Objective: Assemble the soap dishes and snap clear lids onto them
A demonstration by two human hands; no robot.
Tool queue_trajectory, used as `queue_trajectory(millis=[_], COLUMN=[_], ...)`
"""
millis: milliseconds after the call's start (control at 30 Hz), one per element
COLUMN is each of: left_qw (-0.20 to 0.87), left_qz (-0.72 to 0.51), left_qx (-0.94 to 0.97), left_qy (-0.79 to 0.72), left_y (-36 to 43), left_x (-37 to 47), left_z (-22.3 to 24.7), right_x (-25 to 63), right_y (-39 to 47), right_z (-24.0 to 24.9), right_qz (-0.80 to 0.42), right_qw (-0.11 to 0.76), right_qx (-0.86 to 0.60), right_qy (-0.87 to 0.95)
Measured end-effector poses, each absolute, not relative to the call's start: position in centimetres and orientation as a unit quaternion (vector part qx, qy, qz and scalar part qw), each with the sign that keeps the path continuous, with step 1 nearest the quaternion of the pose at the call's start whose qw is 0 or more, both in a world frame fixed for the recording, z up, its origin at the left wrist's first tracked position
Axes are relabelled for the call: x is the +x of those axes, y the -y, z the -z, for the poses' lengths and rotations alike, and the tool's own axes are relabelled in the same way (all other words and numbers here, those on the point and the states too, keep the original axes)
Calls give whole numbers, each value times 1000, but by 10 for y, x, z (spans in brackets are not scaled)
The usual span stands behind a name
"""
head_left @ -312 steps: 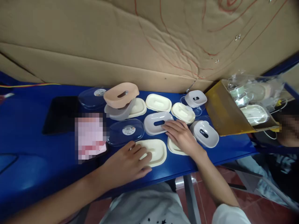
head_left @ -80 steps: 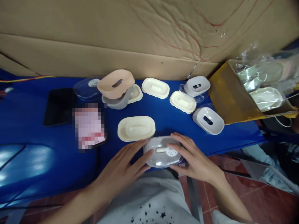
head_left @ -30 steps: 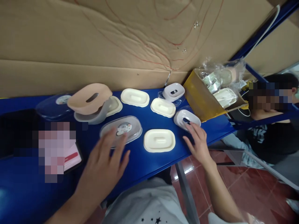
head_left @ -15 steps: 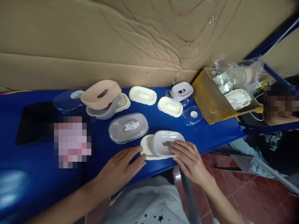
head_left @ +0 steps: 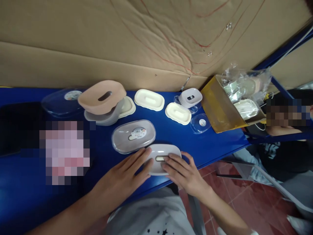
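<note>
A light-grey oval plastic box with a slot in its middle [head_left: 163, 148] sits near the table's front edge, between my hands. Through the slot shows a cream strip, apparently the cream base [head_left: 160, 158] underneath, otherwise covered. My left hand [head_left: 128, 171] holds the box's left end, thumb in front and fingers along the back. My right hand [head_left: 184, 171] grips the right end, with fingertips inside near the slot. Just behind lies a similar grey box with a clear lid and round sticker [head_left: 122, 138].
Farther back are a peach box [head_left: 97, 101] on a grey one [head_left: 102, 118], cream bases [head_left: 149, 99], a small grey box [head_left: 193, 97] and clear lids [head_left: 200, 123]. A carton [head_left: 217, 114] with wrapped items stands right. Another person [head_left: 276, 160] sits beyond. A pixelated patch covers something left.
The grey box has shifted left over the cream base, which stuck out on its left before. My left hand has moved from the base onto the box; my right hand followed leftward.
</note>
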State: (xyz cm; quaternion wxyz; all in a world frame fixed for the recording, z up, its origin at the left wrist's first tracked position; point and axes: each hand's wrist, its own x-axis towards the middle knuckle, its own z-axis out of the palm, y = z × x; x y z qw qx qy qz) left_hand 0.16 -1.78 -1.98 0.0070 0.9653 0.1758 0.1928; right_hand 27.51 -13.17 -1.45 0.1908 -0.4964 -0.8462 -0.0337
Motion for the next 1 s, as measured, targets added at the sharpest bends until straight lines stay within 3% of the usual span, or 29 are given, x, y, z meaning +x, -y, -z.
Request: queue_trajectory(millis=[200, 300, 433, 667, 833, 1000], left_qw=[10, 11, 22, 42, 62, 62], left_qz=[-193, -191, -210, -223, -238, -246], left_qx=[969, 968, 964, 963, 958, 954], left_qy=[-155, -161, -160, -144, -148, -157], left_y=[19, 18, 17, 13, 11, 11], left_x=[-2, -1, 0, -1, -3, -2], left_z=[30, 28, 25, 23, 21, 20], right_x=[304, 354, 400, 394, 403, 388], right_y=[121, 103, 100, 130, 114, 110], right_z=[12, 13, 20, 3, -2, 6], right_qz=[36, 40, 58, -55, -157, -125], right_qw=[188, 204, 120, 68, 122, 230], right_qx=[-488, -609, -739, -698, -671, -681], right_qy=[851, 765, 660, 711, 714, 684])
